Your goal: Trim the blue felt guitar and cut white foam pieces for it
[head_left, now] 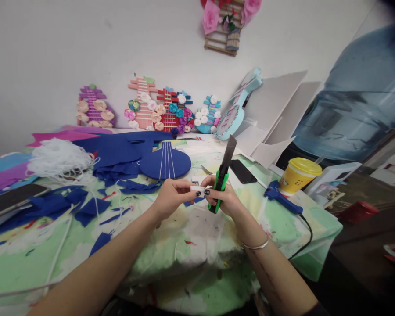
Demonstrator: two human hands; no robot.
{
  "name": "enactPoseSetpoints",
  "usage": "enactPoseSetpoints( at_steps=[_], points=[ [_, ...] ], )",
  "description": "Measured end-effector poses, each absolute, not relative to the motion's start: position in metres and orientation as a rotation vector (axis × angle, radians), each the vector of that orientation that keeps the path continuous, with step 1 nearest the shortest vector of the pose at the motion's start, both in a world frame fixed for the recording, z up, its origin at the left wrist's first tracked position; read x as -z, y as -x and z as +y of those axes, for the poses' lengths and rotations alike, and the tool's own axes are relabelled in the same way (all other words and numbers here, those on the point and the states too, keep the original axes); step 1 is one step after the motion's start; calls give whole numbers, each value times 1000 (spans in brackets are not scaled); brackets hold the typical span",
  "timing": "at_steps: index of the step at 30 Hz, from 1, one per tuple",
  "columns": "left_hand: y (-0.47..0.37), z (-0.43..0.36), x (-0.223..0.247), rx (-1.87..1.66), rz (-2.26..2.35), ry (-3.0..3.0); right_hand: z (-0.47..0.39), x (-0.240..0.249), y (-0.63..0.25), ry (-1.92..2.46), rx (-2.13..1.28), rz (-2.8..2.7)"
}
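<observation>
Between my two hands, above the middle of the table, is a small white piece [197, 189]. My left hand [176, 196] pinches its left end between thumb and fingers. My right hand [225, 195] touches its right end with thumb and finger, and also holds a green and black utility knife [221, 177], its wide blade extended and pointing up. Just beyond my hands lies a blue rounded shape [151, 166] with white strings running over it. A scrap of blue shows on the table under my hands.
Tangled white cord [59, 160] and blue fabric scraps [92, 210] cover the left side. To the right are a phone [242, 171], a blue glue gun [283, 198] with a cable, and a yellow cup [298, 175]. Decorated guitar shapes [141, 103] lean on the wall.
</observation>
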State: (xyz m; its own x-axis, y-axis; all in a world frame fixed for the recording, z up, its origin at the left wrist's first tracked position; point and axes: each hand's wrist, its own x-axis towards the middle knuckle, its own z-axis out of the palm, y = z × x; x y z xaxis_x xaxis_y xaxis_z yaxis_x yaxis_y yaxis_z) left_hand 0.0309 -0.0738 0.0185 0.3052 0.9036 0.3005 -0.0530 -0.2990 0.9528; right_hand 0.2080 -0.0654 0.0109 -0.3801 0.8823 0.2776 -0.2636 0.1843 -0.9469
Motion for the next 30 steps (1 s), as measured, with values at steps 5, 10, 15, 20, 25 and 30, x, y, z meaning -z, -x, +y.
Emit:
enactPoseSetpoints(
  at_steps=[5, 10, 15, 20, 25, 30],
  points=[
    [-28, -71, -18, -1164, 849, -1554, -65, -13, -208, 744, -1363, -1503],
    [-26, -66, -18, -1060, 788, -1448, -63, -15, -207, 812, -1447, -1395],
    [-27, -65, -19, -1005, 643, -1178, -60, -12, -207, 815, -1651, -1117],
    [-30, -66, -15, -1041, 669, -1365, -57, -10, -207, 749, -1730, -1034],
    [-33, -68, -14, -1318, 821, -1484, -59, -12, -206, 780, -1736, -996],
    [-33, -70, -13, -1377, 888, -1744, -60, -14, -206, 778, -1727, -979]
  ],
)
